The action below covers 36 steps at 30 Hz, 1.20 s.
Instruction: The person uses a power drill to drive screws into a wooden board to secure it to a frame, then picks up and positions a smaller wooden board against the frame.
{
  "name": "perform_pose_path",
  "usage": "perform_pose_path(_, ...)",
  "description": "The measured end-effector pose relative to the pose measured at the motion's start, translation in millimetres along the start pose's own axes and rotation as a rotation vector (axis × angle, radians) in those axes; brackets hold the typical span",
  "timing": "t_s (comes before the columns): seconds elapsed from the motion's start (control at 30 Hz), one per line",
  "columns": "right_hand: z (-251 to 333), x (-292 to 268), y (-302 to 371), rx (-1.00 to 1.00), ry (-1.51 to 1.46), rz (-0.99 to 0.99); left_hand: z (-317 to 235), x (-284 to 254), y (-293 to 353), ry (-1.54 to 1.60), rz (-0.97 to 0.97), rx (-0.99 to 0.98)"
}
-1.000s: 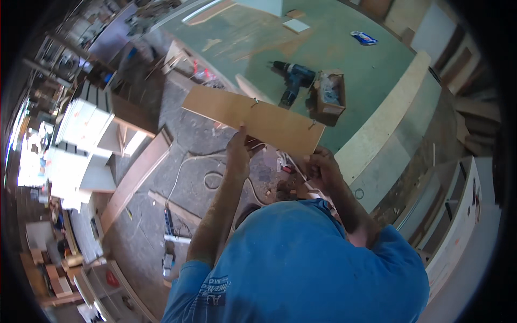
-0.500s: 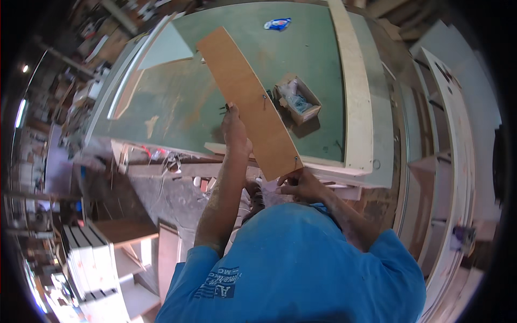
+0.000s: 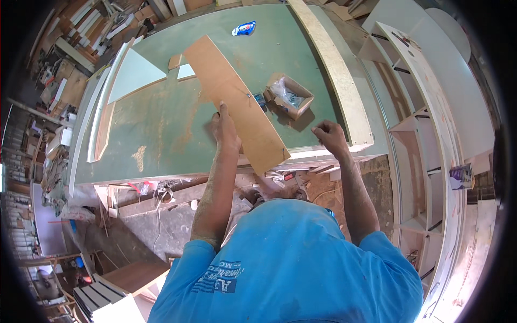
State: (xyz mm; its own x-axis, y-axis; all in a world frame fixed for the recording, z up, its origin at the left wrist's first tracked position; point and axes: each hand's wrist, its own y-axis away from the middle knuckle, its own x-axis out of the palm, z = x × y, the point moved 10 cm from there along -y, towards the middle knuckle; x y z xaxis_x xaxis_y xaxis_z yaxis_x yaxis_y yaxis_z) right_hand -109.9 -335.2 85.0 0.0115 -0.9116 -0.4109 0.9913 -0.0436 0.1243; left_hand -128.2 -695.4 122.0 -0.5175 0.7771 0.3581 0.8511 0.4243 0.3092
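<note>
My left hand (image 3: 225, 129) grips the left edge of a long, narrow wooden board (image 3: 229, 89), its thumb over the top face. The board slants across the near side of the workbench, its near end past the bench edge. One screw (image 3: 249, 96) stands at the board's right edge, and another screw (image 3: 284, 152) stands near its close end. My right hand (image 3: 331, 138) is off the board, over the bench's near right corner, with fingers curled closed; whatever it may hold is hidden. Beyond it is an open cardboard box (image 3: 302, 107) containing a clear plastic bag.
The green-topped workbench (image 3: 177, 124) carries a blue packet (image 3: 244, 28) at the far side and a pale wooden strip (image 3: 336, 67) along the right. White-faced panels (image 3: 134, 75) lie at left. A tall shelf unit (image 3: 423, 124) stands right. Scraps and a cable litter the floor.
My right hand has left the board's near end and moved up and right, towards the box. My left hand still holds the board. The view has shifted slightly.
</note>
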Motion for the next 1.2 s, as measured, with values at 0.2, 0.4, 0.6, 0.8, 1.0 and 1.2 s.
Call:
perform_pose_path(0.2,35,-1,-4,-0.205,0.172,-0.034,-3,6,-11,-0.093,-0.019,0.146)
perform_pose_path(0.4,94,-7,5,-0.263,0.083,-0.042,-18,41,5,-0.394,0.056,0.197)
perform_pose_path(0.6,122,4,1,-0.318,-0.1,0.09,-8,75,-8,-0.512,0.294,0.276)
perform_pose_path(0.8,35,-54,16,-0.067,-0.38,-0.121,16,83,-19,-1.013,0.559,0.138)
perform_pose_path(1.0,-49,-112,69,0.133,-0.431,-0.342,57,61,-18,-1.23,0.794,0.173)
perform_pose_path(1.2,-94,-127,110,0.216,-0.481,-0.44,89,52,-16,-1.162,0.925,0.012)
